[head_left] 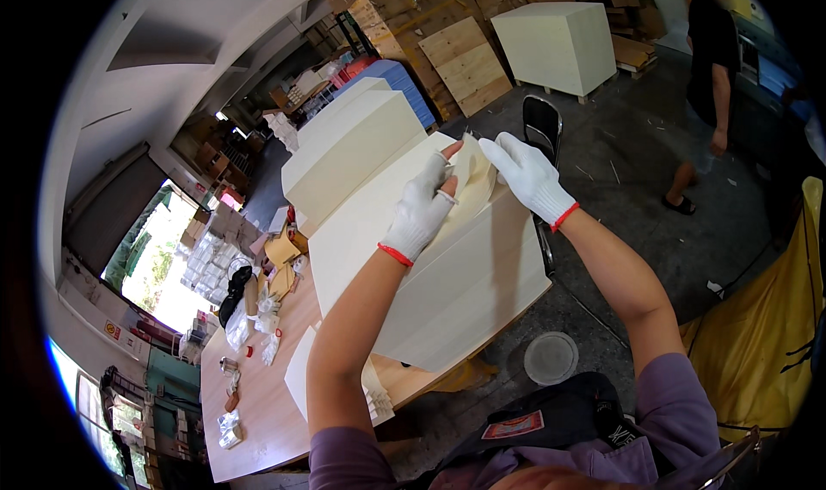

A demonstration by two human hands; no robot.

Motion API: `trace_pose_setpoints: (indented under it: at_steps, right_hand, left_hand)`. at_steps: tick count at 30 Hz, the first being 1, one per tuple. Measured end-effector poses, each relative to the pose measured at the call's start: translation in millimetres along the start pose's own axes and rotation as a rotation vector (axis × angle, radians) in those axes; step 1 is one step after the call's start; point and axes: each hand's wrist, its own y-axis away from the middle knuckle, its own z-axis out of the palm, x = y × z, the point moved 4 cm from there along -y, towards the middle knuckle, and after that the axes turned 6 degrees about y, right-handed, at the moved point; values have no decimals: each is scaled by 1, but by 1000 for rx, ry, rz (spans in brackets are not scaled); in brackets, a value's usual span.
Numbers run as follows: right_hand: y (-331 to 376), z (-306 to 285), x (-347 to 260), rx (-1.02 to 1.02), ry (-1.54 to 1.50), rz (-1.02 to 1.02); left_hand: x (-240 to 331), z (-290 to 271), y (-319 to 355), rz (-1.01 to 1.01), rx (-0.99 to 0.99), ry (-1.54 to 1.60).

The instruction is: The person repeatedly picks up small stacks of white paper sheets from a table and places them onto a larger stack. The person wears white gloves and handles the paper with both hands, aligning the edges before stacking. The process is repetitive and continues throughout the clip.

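A large stack of cream paper sheets (pixel 447 292) lies on the wooden table in front of me. Between my hands, a few sheets (pixel 473 176) bend upward at the stack's far right edge. My left hand (pixel 420 204), in a white knit glove with bare thumb and forefinger tips, is closed at the left side of the curled sheets. White-gloved too, my right hand (pixel 527 176) has its fingers closed around the sheets' right edge. Both gloves have red cuffs. Another stack of cream sheets (pixel 353 150) stands just beyond, to the left.
The wooden table (pixel 267 421) carries plastic wrap and small items (pixel 231 430) at left. A black chair (pixel 542 124) stands beyond the right hand, a round lid-like disc (pixel 551 358) is on the floor, and yellow sheeting (pixel 757 326) hangs at right. A person (pixel 712 68) walks at far right.
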Motion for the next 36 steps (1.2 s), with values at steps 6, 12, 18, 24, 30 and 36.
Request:
trace_pose_setpoints:
  at_steps: [6, 12, 18, 24, 30, 36]
  right_hand:
    - [-2, 0, -1, 19, -42, -21]
    - [-2, 1, 1, 42, -36, -47]
    - [-2, 1, 2, 20, -72, -2]
    - [-4, 2, 4, 20, -86, -14]
    - [-3, 4, 4, 22, -135, -17]
    - [-2, 2, 5, 30, -108, -18]
  left_hand:
    - [2, 4, 0, -97, -69, -137]
    - [-2, 5, -1, 7, -20, -132]
    - [5, 3, 1, 16, -38, -144]
    - [0, 3, -1, 57, -2, -129]
    - [-3, 6, -1, 32, -44, -258]
    - [0, 6, 0, -36, -33, -206]
